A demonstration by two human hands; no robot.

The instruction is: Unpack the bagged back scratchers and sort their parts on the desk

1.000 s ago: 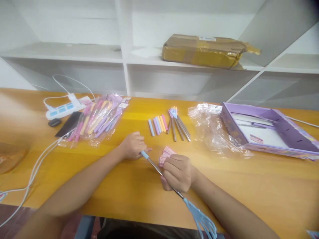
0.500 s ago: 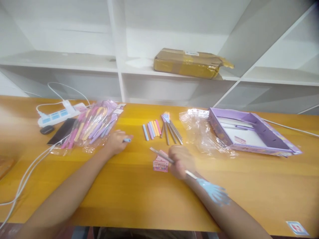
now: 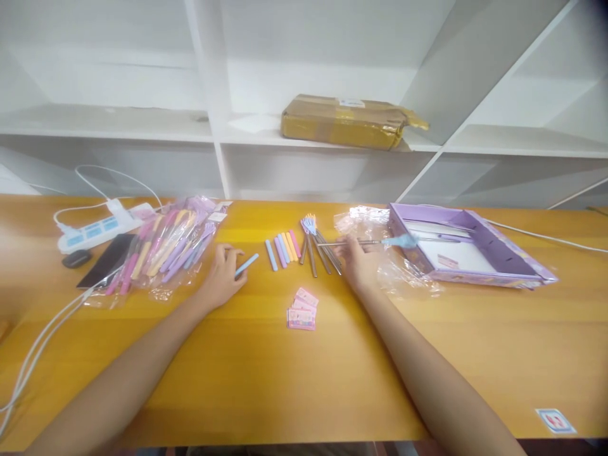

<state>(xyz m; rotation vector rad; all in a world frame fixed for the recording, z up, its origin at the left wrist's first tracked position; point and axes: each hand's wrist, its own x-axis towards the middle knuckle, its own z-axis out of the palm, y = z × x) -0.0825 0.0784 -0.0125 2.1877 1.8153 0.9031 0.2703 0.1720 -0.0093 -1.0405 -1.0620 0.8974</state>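
Observation:
My left hand, its fingers closed, pinches a light-blue tube-shaped handle just above the table. In my right hand is a back scratcher: a thin metal rod with a light-blue hand-shaped head. The rod lies level, and its head reaches across the near left corner of the purple box. Between my hands lies a row of loose coloured handles, in blue, purple, orange and pink. Right of them, several metal rods with hand-shaped heads fan out, partly beneath the held rod. Small pink cards lie nearer me.
At left are bagged back scratchers, a power strip, white cables and a black object. The open purple box and crumpled clear plastic are on the right. A taped carton sits on the shelf behind.
My right hand has moved forward with the back scratcher, whose head swung from over my forearm to the right. My left hand has turned, showing more of the blue handle.

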